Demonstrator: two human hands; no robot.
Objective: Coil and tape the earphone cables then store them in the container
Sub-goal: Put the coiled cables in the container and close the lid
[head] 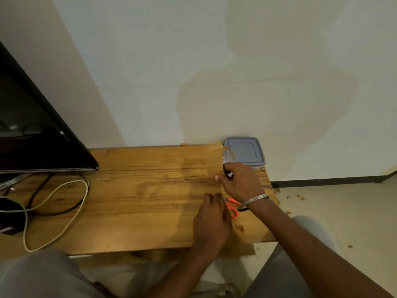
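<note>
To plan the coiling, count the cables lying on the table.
2: a pale cable loops at the table's left end; a black cable crosses it beside the monitor. More may be hidden.

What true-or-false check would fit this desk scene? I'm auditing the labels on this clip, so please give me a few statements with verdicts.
1. The container has its lid on. True.
2. The right hand grips the tape roll. True.
3. The scissors have blue handles. False: the handles are orange.
4. The container sits at the near left corner. False: it stands at the far right of the table, against the wall.
5. A pale green cable lies looped on the left part of the table. True.
</note>
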